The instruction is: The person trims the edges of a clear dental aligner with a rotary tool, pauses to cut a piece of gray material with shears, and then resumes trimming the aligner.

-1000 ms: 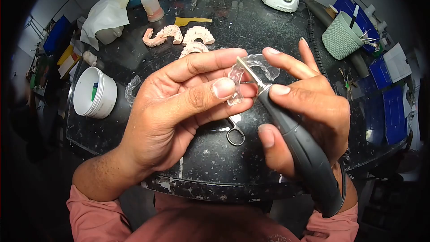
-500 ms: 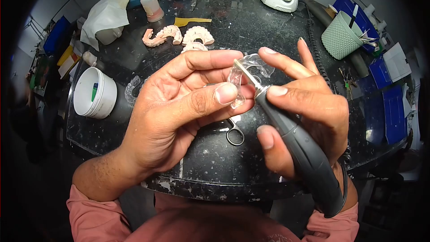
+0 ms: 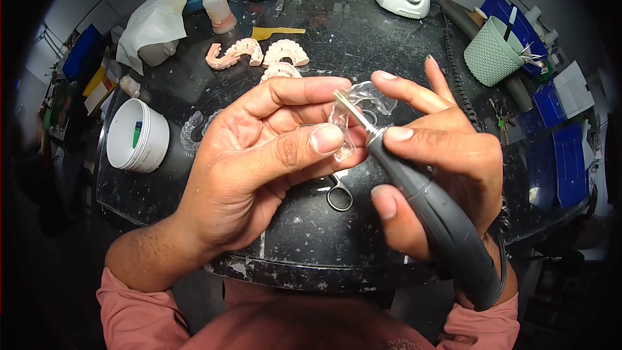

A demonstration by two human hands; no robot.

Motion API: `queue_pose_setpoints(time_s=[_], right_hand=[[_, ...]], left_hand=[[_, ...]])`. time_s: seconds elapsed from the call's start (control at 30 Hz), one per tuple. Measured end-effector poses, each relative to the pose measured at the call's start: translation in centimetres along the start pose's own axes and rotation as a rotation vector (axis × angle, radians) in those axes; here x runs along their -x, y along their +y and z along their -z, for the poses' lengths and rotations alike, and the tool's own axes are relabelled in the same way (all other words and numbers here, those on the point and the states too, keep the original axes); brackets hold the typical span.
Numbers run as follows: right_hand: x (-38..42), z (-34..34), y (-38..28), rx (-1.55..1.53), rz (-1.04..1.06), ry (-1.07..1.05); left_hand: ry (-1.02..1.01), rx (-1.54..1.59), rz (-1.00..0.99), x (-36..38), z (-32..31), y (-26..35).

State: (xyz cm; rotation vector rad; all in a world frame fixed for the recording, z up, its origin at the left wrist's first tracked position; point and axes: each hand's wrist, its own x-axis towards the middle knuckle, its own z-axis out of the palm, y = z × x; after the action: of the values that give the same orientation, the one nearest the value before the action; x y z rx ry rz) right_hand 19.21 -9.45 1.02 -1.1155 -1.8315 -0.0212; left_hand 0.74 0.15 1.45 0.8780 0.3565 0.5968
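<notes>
Your left hand (image 3: 259, 168) pinches a clear dental tray (image 3: 355, 116) between thumb and fingers above the dark table (image 3: 363, 39), while your right hand (image 3: 440, 168) wraps shut around a grey rotary tool (image 3: 434, 217), its long axis running diagonally, tip pointing up-left onto the tray.

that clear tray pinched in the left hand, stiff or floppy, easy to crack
The clear dental tray looks thin and see-through, so probably light and slightly springy. The left hand pinches it by thumb and fingers alone, suggesting it keeps its arch. Its thin edges may nick under the rotary handpiece in the right hand.
</notes>
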Motion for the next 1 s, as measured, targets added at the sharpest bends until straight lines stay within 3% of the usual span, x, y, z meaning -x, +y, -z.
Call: queue_pose_setpoints(time_s=[1.0], right_hand=[[0.18,0.1,0.03,0.012,0.02,0.005]], left_hand=[[-0.029,-0.05,-0.003,0.06,-0.64,0.14]])
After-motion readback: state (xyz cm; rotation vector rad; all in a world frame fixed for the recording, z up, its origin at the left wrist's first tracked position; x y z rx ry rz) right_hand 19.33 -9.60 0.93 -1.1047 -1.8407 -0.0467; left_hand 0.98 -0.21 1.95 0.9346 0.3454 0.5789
